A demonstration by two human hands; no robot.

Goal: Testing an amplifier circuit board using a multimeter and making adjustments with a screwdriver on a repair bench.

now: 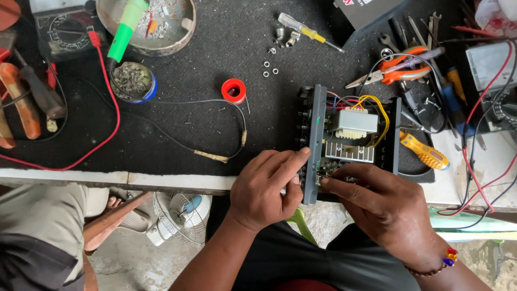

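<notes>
An opened black electronic chassis stands at the near edge of the bench, with a grey transformer, coloured wires and a finned heat sink inside. My left hand grips the near end of the front panel, the index finger stretched along it. My right hand reaches into the chassis from the near side, fingertips pinching a small part by the circuit board; the part itself is mostly hidden.
A red solder spool, a tin of scraps, a soldering iron with a green handle, nuts, a clear-handled screwdriver, orange pliers and a yellow screwdriver lie around. Another person sits at lower left, next to a small fan.
</notes>
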